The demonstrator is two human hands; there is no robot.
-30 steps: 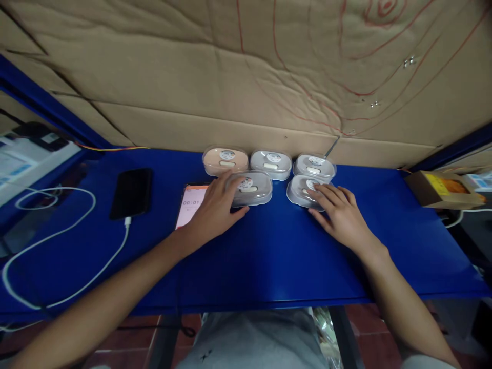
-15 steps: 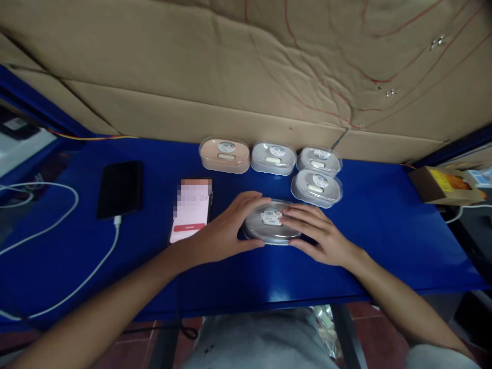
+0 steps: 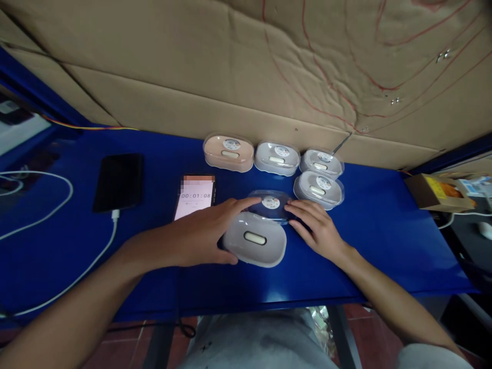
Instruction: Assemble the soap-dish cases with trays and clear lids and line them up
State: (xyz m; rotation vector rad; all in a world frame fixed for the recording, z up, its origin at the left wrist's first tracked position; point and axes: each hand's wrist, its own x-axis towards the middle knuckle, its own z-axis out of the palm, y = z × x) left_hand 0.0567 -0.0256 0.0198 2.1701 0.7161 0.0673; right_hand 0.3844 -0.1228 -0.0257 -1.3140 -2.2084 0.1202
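On the blue tabletop (image 3: 303, 279), the left hand (image 3: 209, 228) spreads its grip around the grey case's (image 3: 255, 252) left end, while the right hand's (image 3: 317, 229) grip, possibly pinching, I cannot tell, meets the clear lid (image 3: 266, 212) just behind.

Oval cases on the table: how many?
5: a peach case at back left, a grey case to its right, a back-right grey case, another grey case just in front of that, and an open case by the left hand.
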